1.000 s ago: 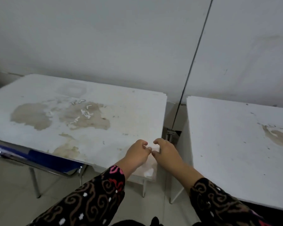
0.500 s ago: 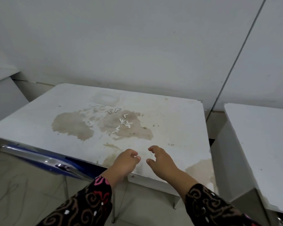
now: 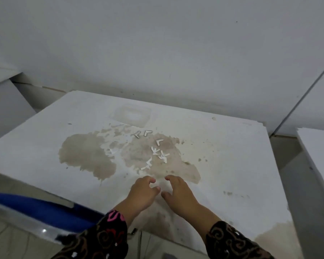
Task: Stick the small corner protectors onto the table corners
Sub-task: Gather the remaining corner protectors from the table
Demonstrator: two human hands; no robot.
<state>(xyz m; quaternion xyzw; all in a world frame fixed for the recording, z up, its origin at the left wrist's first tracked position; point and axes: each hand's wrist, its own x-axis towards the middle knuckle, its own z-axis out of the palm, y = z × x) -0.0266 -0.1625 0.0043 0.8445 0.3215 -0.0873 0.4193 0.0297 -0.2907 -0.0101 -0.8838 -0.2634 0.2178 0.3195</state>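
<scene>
A white, brown-stained table (image 3: 223, 156) fills the middle of the view. Several small white L-shaped corner protectors (image 3: 158, 152) lie scattered on the stain near its centre. My left hand (image 3: 141, 193) and my right hand (image 3: 178, 193) hover side by side over the table's near half, just short of the closest protectors. The fingers of both hands are loosely curled and hold nothing. Patterned dark sleeves cover both forearms.
A blue chair with a chrome frame (image 3: 36, 212) stands at the table's near left edge. A second white table (image 3: 318, 146) is at the right, across a narrow gap. Another white surface (image 3: 2, 94) sits far left. A white wall runs behind.
Both hands left the table's near right corner and moved left and forward toward the scattered protectors. The view swung left, so the table now fills the frame.
</scene>
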